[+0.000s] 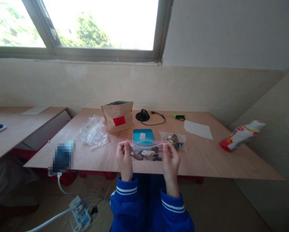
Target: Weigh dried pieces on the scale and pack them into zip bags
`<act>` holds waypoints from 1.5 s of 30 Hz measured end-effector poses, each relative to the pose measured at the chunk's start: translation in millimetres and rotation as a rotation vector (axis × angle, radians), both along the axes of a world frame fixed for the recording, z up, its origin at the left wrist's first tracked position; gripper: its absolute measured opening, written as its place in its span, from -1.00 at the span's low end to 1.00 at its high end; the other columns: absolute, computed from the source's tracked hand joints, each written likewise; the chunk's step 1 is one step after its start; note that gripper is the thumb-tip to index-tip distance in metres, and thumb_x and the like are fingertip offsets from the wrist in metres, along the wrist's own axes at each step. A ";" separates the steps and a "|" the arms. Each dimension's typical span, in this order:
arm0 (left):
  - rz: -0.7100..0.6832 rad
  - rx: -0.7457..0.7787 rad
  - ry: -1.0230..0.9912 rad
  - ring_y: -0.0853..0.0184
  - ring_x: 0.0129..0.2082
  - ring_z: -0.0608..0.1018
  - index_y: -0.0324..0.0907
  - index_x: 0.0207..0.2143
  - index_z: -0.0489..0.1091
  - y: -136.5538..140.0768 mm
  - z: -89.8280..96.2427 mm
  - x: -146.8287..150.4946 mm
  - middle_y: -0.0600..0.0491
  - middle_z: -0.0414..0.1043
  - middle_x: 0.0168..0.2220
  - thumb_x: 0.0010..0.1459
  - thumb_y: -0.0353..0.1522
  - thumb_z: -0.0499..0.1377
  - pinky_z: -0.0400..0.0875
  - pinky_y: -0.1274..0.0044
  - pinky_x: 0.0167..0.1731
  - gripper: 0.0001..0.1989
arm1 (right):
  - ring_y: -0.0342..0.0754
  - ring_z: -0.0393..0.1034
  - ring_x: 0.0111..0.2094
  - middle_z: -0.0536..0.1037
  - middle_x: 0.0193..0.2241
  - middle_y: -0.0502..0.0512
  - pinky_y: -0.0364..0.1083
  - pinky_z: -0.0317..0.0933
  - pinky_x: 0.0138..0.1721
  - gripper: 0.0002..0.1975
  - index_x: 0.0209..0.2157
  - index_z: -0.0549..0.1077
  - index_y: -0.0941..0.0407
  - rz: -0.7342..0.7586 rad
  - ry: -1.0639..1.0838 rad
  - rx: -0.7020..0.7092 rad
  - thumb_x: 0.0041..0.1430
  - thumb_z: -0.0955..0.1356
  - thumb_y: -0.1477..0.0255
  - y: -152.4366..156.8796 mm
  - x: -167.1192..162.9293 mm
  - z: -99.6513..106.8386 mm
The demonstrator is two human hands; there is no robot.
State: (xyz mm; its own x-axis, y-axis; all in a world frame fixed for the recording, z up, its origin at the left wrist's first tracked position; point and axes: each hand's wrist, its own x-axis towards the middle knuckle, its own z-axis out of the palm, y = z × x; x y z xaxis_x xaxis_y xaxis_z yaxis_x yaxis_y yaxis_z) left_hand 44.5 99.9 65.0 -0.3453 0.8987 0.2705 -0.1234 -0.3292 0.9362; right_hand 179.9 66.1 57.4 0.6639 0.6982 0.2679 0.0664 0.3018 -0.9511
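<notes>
A clear zip-lock bag [148, 154] with a red seal line is stretched between my hands over the table's front edge. Dark and brown pieces and a small white label show inside it. My left hand [125, 159] pinches its left top corner, thumb over the rim. At the right top corner, my right hand [170, 159] pinches it the same way. The mouth bows apart slightly in the middle. Just behind it lies a blue flat box [139, 135] with a white label. A second filled zip-lock bag [177, 140] rests to the right.
Behind stand a brown paper pouch [117, 116] with a red label and a black round device [142, 115] with a cable. Empty plastic bags [93, 132] lie left. Rightward are a screwdriver [179, 117], white paper [198, 129] and a tilted bottle [242, 135]. A power strip [80, 212] lies below.
</notes>
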 end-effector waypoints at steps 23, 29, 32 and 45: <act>-0.194 -0.021 -0.002 0.44 -0.45 0.41 -0.22 -0.47 0.39 -6.7 -7.6 -8.2 0.13 0.38 -0.51 0.10 -0.22 0.22 0.29 0.62 -0.41 -0.76 | -0.03 0.48 -0.37 0.61 -0.43 0.10 -0.08 0.34 -0.28 -0.70 -0.40 0.53 0.16 0.161 0.067 -0.064 0.01 0.43 0.18 -2.0 0.4 -9.8; -0.212 -0.025 -0.026 0.43 -0.44 0.44 -0.22 -0.43 0.38 -8.4 -5.3 -7.9 0.13 0.40 -0.49 0.12 -0.21 0.20 0.33 0.61 -0.39 -0.76 | 0.03 0.51 -0.32 0.63 -0.40 0.13 -0.02 0.37 -0.24 -0.68 -0.38 0.56 0.16 0.249 0.067 -0.119 -0.08 0.48 0.19 -4.5 4.4 -10.6; -0.223 -0.037 0.004 0.43 -0.42 0.46 -0.21 -0.42 0.39 -9.4 -5.2 -12.4 0.12 0.42 -0.47 0.11 -0.21 0.21 0.33 0.62 -0.38 -0.77 | 0.00 0.50 -0.31 0.61 -0.39 0.10 -0.04 0.35 -0.21 -0.74 -0.38 0.56 0.15 0.220 0.009 -0.088 -0.03 0.46 0.23 -6.7 3.4 -5.0; -0.342 -0.005 0.110 0.37 -0.38 0.54 -0.20 -0.33 0.48 -15.6 1.2 -16.0 0.04 0.52 -0.38 0.05 -0.24 0.27 0.42 0.58 -0.39 -0.79 | -0.01 0.47 -0.30 0.59 -0.40 0.06 -0.05 0.31 -0.21 -0.81 -0.39 0.54 0.11 0.224 -0.116 -0.024 0.06 0.43 0.27 -12.2 12.3 -1.0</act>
